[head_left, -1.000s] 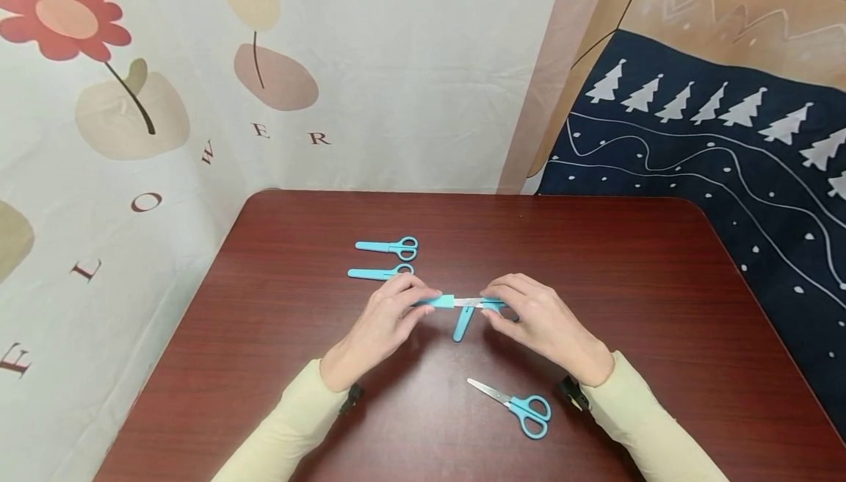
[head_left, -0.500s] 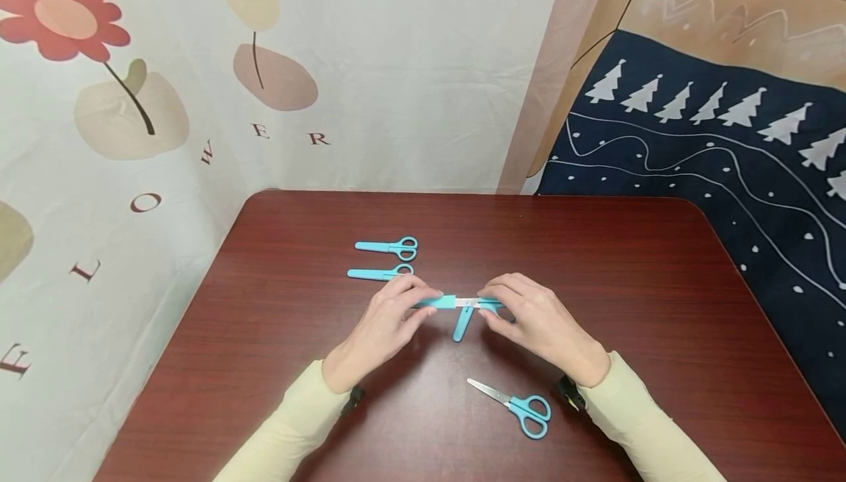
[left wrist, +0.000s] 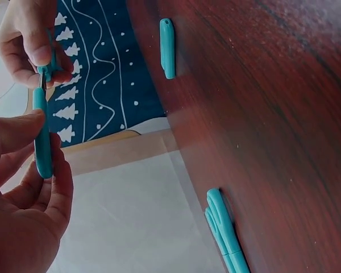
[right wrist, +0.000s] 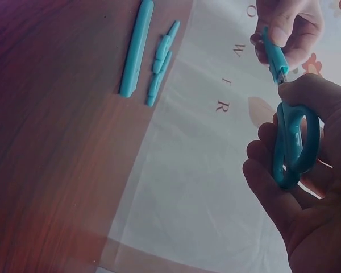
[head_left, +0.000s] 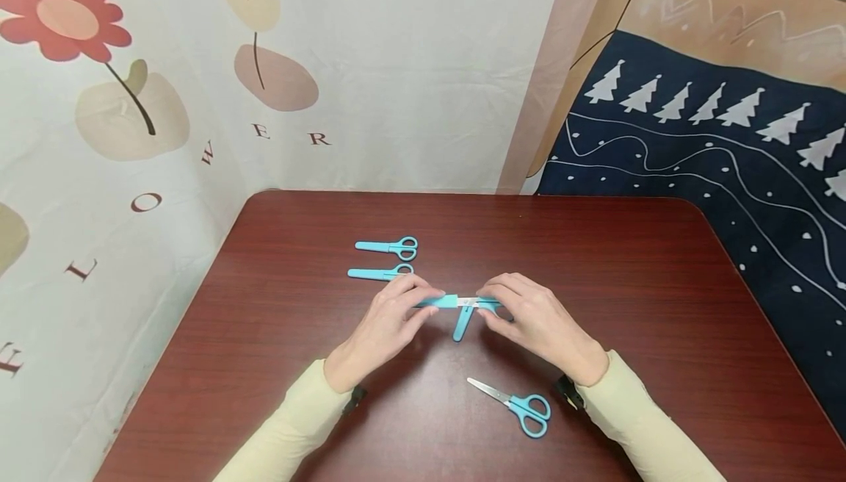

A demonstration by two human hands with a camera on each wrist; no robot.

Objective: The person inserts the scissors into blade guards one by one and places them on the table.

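My left hand pinches a light blue scissors cover between thumb and fingers. In my right hand is a pair of scissors, gripped at its blue handles. The blades point left, their tips inside the cover's mouth, and a short stretch of bare metal shows between the two hands. Both are held over the table, as the left wrist view shows with the cover in the fingers. A second scissors cover lies on the table just below, its upper end overlapped by the blades in the head view.
Uncovered scissors with blue handles lie nearer the front, blades toward the left. Behind my left hand lie two covered pairs, the farther scissors and the nearer scissors, partly hidden by the fingers. The brown table meets hanging cloths behind.
The right hand has shifted slightly left with the scissors, and the left hand slightly right. Less bare blade shows outside the cover. Everything on the table has stayed put.
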